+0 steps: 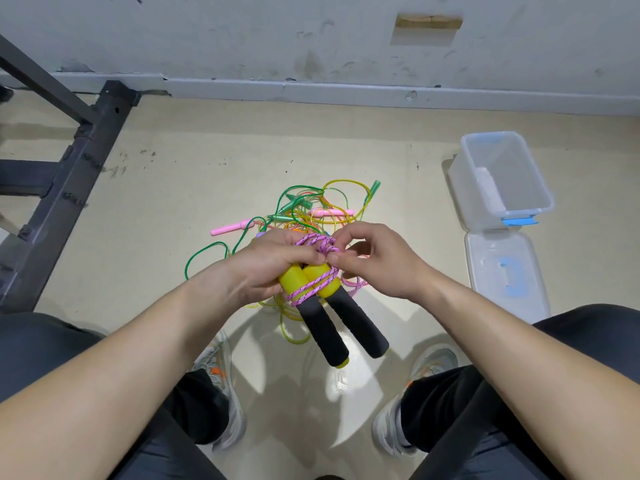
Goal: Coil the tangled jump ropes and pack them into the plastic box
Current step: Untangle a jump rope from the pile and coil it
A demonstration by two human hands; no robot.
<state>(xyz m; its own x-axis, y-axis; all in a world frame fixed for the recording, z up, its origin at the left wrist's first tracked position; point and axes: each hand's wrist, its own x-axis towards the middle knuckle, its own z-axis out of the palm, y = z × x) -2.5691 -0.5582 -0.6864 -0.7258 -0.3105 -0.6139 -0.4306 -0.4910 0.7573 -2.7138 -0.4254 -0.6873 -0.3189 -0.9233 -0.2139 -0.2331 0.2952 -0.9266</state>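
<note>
Progress at one rope out of several. We hold the pink braided rope [317, 242] to the left of the plastic box [540, 188], nearer to us than the box and above the floor [173, 209]. Our left hand [273, 268] grips its two foam handles [325, 327] side by side at their yellow tops, with the gathered loops bunched above them and several turns of cord crossing the yellow parts. Our right hand [377, 261] pinches a strand at the bunch between thumb and forefinger, touching the left hand. We read this as the tying-off of one coil: nearly finished, not yet packed.

Left of the box and beyond our hands, the tangle [311, 209] of thin green, yellow and pink ropes lies uncoiled on the floor, its pink and green handles among the loops. The box stands open and shows no rope inside, only a pale patch [488, 188] against one wall that we cannot identify. Its lid [505, 271] lies just on the box's near side. We judge that most of the task is left.
</note>
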